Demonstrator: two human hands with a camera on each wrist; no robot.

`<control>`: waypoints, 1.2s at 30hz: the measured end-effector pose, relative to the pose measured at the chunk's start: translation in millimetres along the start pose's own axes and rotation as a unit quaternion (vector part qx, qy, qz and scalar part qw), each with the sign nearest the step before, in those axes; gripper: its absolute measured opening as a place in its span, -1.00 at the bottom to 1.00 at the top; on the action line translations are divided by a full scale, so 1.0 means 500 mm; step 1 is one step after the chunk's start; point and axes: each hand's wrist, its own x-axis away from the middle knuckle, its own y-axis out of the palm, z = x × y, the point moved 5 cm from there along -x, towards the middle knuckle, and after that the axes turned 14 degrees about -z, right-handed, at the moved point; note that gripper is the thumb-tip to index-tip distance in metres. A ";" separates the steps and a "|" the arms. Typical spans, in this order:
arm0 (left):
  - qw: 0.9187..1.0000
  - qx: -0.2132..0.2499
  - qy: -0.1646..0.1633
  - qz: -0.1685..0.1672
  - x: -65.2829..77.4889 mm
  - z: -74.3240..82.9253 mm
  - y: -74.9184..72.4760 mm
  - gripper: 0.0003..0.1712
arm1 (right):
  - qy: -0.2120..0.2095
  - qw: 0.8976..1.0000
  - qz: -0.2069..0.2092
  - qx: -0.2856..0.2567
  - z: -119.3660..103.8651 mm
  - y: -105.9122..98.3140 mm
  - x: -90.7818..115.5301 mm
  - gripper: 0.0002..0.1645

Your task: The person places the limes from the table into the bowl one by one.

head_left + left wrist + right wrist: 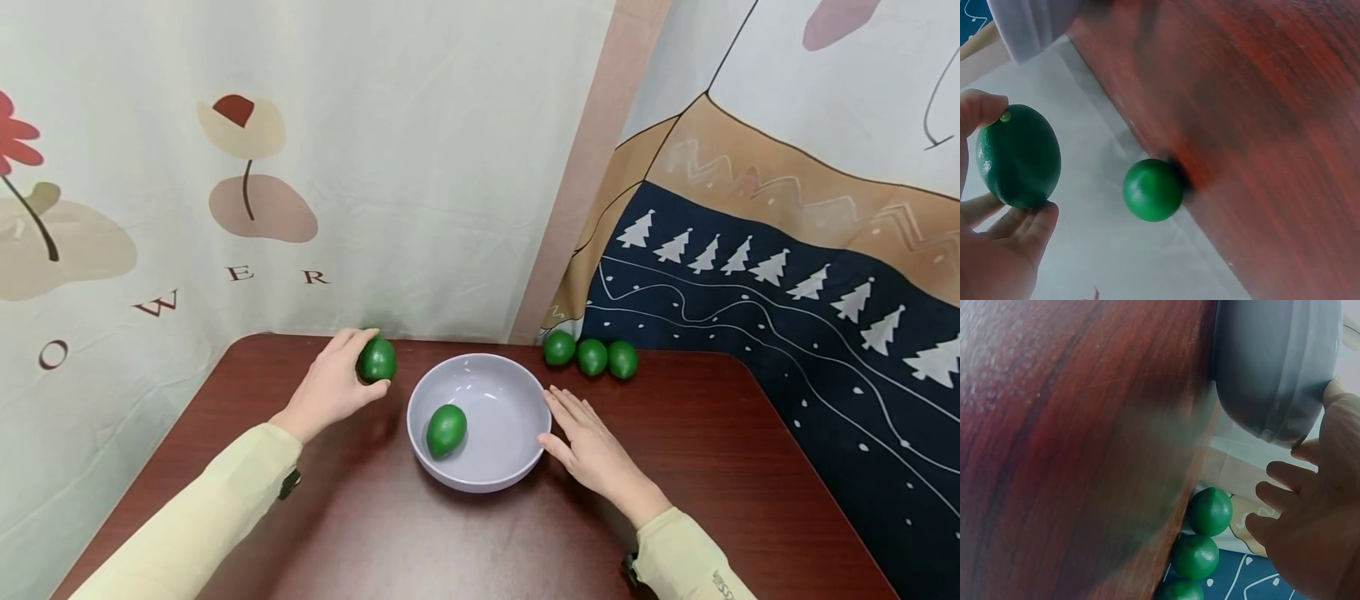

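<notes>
My left hand (333,379) grips a green lime (377,360) between thumb and fingers, to the left of a pale lavender bowl (510,433). In the left wrist view the held lime (1019,156) has its stem end by the thumb, and another lime (1154,190) sits on the table beyond it. One lime (447,430) lies inside the bowl, on its left side. My right hand (596,450) rests at the bowl's right rim with fingers extended; the right wrist view has its fingertips (1334,387) against the bowl's outer wall (1272,369).
Three more limes (592,357) stand in a row at the table's back edge, right of the bowl. The dark red wooden table (720,467) backs onto a pale printed curtain (420,167). A navy cloth with white trees (750,308) hangs at the right.
</notes>
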 end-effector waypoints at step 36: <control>0.999 0.031 -0.004 -0.039 -0.038 0.096 0.009 -0.15 | 0.006 1.000 -0.010 -0.003 -0.002 0.000 -0.001 -0.18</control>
